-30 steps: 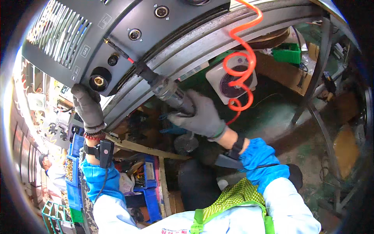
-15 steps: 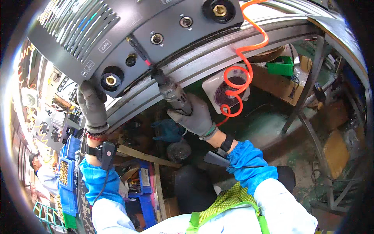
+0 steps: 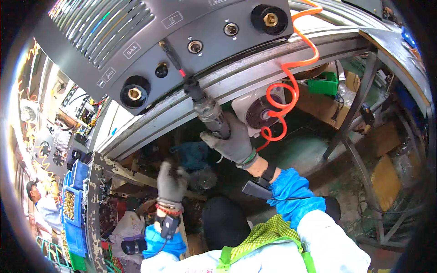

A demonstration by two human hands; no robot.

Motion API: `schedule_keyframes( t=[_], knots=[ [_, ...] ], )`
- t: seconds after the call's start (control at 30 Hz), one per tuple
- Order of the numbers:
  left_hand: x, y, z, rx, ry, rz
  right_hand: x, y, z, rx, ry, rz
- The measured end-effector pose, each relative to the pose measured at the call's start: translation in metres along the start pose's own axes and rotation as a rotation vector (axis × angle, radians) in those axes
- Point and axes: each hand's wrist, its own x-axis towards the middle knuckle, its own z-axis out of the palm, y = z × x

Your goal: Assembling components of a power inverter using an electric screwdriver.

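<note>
My right hand [image 3: 234, 141], in a grey work glove, is wrapped round the body of a dark inline power screwdriver [image 3: 209, 111]. Its long bit [image 3: 173, 59], with a red band, crosses the lower front panel of a grey metal machine housing [image 3: 107, 73]. The bit's far end lies at the panel, between a small black knob [image 3: 161, 69] and a round metal socket [image 3: 195, 46]. Lower left of the tool, my gloved left hand [image 3: 171, 182] hangs away from the housing. Its slightly blurred fingers look apart, with nothing visible in them.
A coiled orange hose [image 3: 291, 91] hangs down on the right toward my right hand. Below the metal rail [image 3: 227, 84] stands a white fan [image 3: 259, 109]. Blue bins [image 3: 73, 204] of brass parts line the left, where another person [image 3: 43, 204] stands. A green bin [image 3: 323, 84] sits far right.
My left hand has left the housing's lower left corner and come down and to the right. My right hand still holds the screwdriver at the panel; the whole view has shifted slightly.
</note>
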Motion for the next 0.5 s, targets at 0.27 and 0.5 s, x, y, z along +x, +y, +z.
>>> schedule_keyframes(
  t=[0.27,0.5],
  knots=[
    [-0.006,-0.018,-0.007,-0.077,-0.156,-0.169,0.001,0.009,0.002,0.003,0.016,-0.065],
    [0.031,0.105,0.001,-0.217,-0.287,-0.141,-0.035,0.021,-0.016,-0.017,-0.043,0.022]
  ],
)
